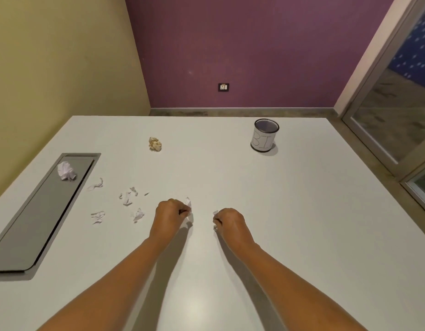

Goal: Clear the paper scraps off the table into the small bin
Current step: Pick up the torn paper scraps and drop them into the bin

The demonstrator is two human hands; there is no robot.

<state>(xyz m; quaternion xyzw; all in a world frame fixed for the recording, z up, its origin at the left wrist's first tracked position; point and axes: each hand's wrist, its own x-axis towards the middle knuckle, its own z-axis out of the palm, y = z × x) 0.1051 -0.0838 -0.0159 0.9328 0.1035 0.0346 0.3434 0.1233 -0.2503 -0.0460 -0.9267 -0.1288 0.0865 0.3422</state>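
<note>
Both my hands are low over the middle of the white table (302, 211). My left hand (169, 215) has its fingers curled round a white paper scrap (188, 202) that sticks out at the fingertips. My right hand (229, 220) pinches another small white scrap (215, 212). Several torn white scraps (128, 196) lie loose to the left of my left hand. A crumpled beige paper ball (155, 144) sits farther back. A crumpled white ball (66, 171) rests on the grey panel. The small bin (264, 136), a mesh cup wrapped in paper with letters on it, stands upright at the back right.
A long grey recessed panel (39, 223) runs along the table's left side. Yellow wall to the left, purple wall with a socket (223, 87) behind. A glass door frame (385, 103) stands at the right beyond the table edge.
</note>
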